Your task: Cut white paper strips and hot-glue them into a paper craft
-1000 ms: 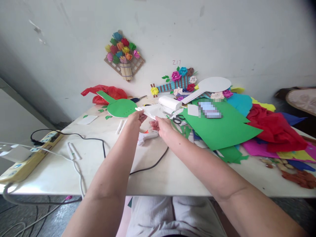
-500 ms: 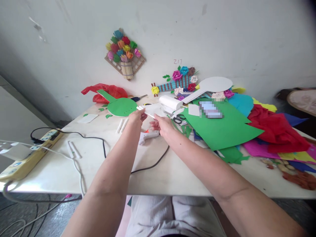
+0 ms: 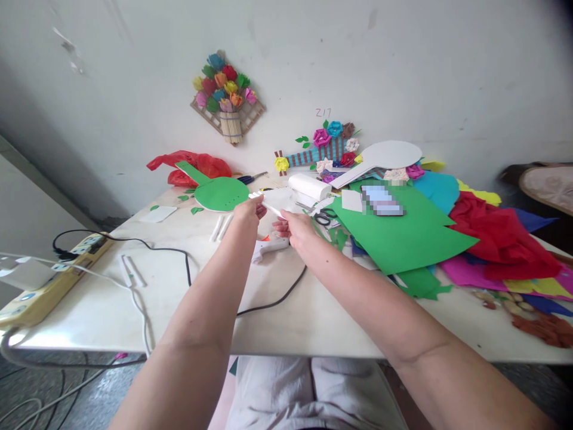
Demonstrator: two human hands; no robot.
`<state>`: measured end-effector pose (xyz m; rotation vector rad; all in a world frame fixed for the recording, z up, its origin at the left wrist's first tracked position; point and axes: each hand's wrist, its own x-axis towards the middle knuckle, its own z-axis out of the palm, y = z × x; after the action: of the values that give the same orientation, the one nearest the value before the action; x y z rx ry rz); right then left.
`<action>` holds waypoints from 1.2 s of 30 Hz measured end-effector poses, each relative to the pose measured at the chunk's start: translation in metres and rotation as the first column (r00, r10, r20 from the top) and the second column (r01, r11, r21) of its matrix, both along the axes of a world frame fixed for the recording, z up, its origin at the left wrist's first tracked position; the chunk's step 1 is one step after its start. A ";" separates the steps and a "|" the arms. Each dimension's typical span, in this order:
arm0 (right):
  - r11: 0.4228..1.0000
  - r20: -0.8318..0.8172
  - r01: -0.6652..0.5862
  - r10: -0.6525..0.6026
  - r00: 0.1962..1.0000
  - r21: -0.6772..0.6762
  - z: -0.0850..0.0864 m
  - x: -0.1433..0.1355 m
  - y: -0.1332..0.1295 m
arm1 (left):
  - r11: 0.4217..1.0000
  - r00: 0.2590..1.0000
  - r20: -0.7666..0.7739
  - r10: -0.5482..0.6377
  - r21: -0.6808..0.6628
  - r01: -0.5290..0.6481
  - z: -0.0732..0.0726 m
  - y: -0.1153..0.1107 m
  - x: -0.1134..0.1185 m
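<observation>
Pinching white sticks (image 3: 271,209) between the fingers of left hand (image 3: 251,209) and right hand (image 3: 293,227), above the table (image 3: 331,316), nearer its far edge; probably several, too small to count. Close by a white tool (image 3: 271,249).

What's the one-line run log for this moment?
left hand: gripping white paper sticks; right hand: touching their right end; glue gun: on table, near right hand; black-handled scissors: right of hands

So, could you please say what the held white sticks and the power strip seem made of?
White sticks: perhaps rolled paper, matte, by their slim rounded look; plastic is possible. Power strip: likely hard plastic, smooth, by its moulded body.
</observation>
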<state>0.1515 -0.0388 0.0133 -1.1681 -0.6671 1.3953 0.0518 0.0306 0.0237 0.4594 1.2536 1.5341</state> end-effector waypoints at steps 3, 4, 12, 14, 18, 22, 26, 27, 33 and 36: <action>1.000 0.002 0.008 -0.008 1.000 -0.006 0.000 0.000 0.000 | 0.999 0.999 -0.034 -0.002 -0.043 0.001 -0.001 0.002 0.000; 1.000 0.000 0.011 -0.011 1.000 -0.005 0.000 0.000 0.000 | 0.999 0.999 -0.047 -0.002 -0.054 0.000 -0.002 0.004 -0.001; 1.000 0.004 0.002 -0.002 1.000 0.022 -0.003 0.002 0.006 | 0.997 0.988 -0.144 -0.061 -0.059 0.053 -0.002 0.018 -0.006; 1.000 0.005 0.004 -0.004 1.000 0.017 -0.003 0.003 0.009 | 0.996 0.984 -0.165 -0.066 -0.071 0.055 -0.001 0.021 -0.006; 1.000 0.011 0.000 0.000 1.000 0.018 -0.005 0.004 0.011 | 0.996 0.988 -0.146 -0.051 -0.080 0.040 0.003 0.024 -0.004; 1.000 0.005 -0.008 0.008 1.000 0.022 -0.007 0.005 0.010 | 0.996 0.997 -0.079 -0.017 -0.092 0.010 0.003 0.027 -0.005; 1.000 0.019 -0.004 0.004 1.000 0.018 -0.005 0.001 0.009 | 0.999 0.997 -0.077 -0.003 -0.053 -0.001 0.000 0.037 -0.009; 1.000 0.020 -0.001 0.001 1.000 0.020 -0.004 -0.001 0.010 | 0.999 0.997 -0.074 0.008 -0.047 -0.012 -0.001 0.039 -0.010; 0.999 -0.013 0.013 -0.012 1.000 0.038 -0.004 -0.009 0.017 | 0.999 0.999 0.027 0.035 0.000 -0.035 0.003 0.036 -0.017; 0.999 -0.031 0.037 -0.036 0.999 0.028 -0.007 -0.011 0.020 | 0.997 0.997 -0.017 -0.081 0.005 0.081 0.006 0.017 -0.017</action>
<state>0.1404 -0.0187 0.0062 -1.1284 -0.6395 1.3664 0.0343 0.0477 0.0296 0.5219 1.2293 1.4691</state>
